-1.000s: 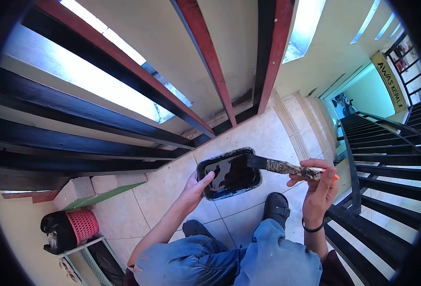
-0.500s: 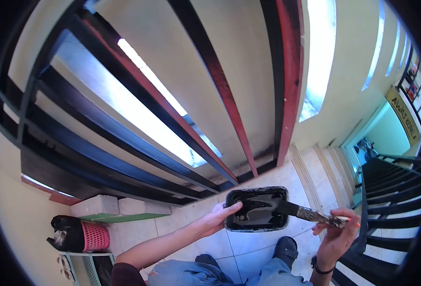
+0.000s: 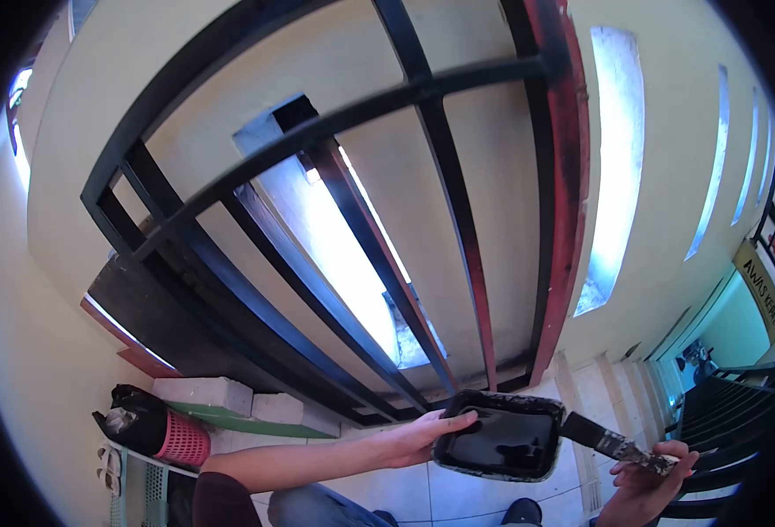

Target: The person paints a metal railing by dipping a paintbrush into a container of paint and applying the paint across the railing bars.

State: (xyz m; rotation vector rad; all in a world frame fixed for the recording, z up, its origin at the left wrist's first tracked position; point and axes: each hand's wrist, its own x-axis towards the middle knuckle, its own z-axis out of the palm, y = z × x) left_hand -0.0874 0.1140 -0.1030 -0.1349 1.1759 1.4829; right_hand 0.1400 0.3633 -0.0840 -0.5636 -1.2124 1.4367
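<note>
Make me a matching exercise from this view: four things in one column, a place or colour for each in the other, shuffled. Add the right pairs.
Things:
1. Tray
2. Brush
3. Basket
4. Sign

Places and colours:
A. In the right hand
B. Yellowish, with dark lettering
C. Gripped at its edge by the left hand
D. Pink

Right pairs: 1-C, 2-A, 3-D, 4-B

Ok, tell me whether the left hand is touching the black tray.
Touching: the head view shows the left hand gripping the black tray, thumb over its rim.
</note>
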